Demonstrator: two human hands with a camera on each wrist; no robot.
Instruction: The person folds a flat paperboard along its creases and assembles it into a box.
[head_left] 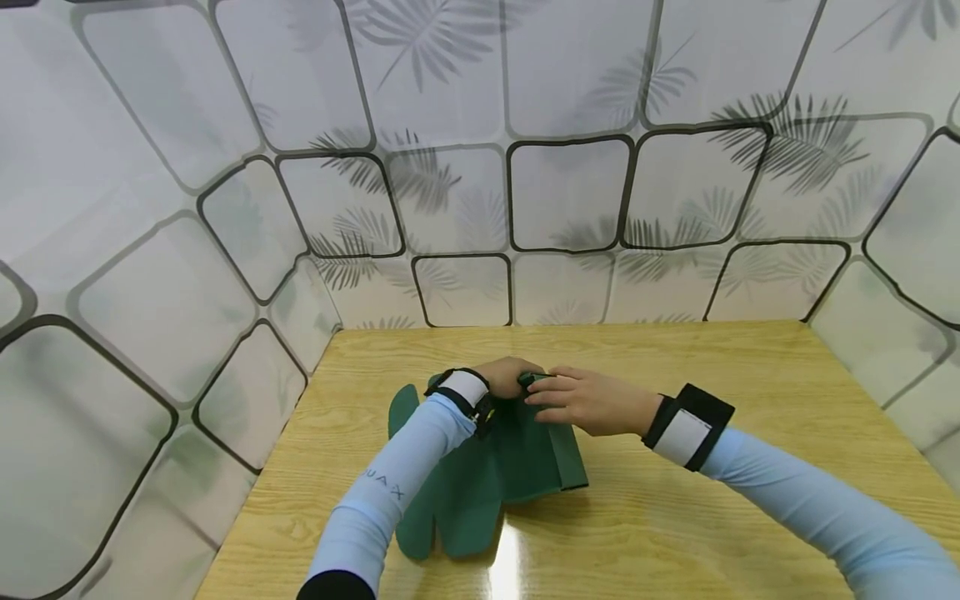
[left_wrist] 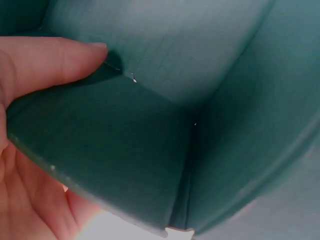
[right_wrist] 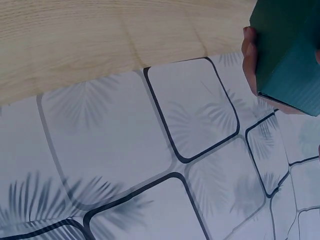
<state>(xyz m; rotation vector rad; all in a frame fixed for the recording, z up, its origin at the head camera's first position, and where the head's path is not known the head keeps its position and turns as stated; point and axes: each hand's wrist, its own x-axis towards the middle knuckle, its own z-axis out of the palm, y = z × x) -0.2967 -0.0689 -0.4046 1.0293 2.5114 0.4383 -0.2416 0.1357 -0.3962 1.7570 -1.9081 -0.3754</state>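
A partly folded dark green cardboard box (head_left: 472, 492) lies on the table, its rounded flaps spread to the left and toward me. At its far side, my left hand (head_left: 510, 377) pinches a panel. The left wrist view shows the thumb (left_wrist: 65, 62) on the inner face of a green panel (left_wrist: 115, 140), with fingers behind it. My right hand (head_left: 588, 400) touches the box's far right corner with its fingers fairly straight; its thumb's hold is unclear. In the right wrist view, a box corner (right_wrist: 292, 65) shows at the right edge, with fingers behind it.
The light wooden table (head_left: 697, 517) carries the box. Pale curtain-like walls (head_left: 570, 196) with dark rounded outlines and leaf prints enclose its back and sides.
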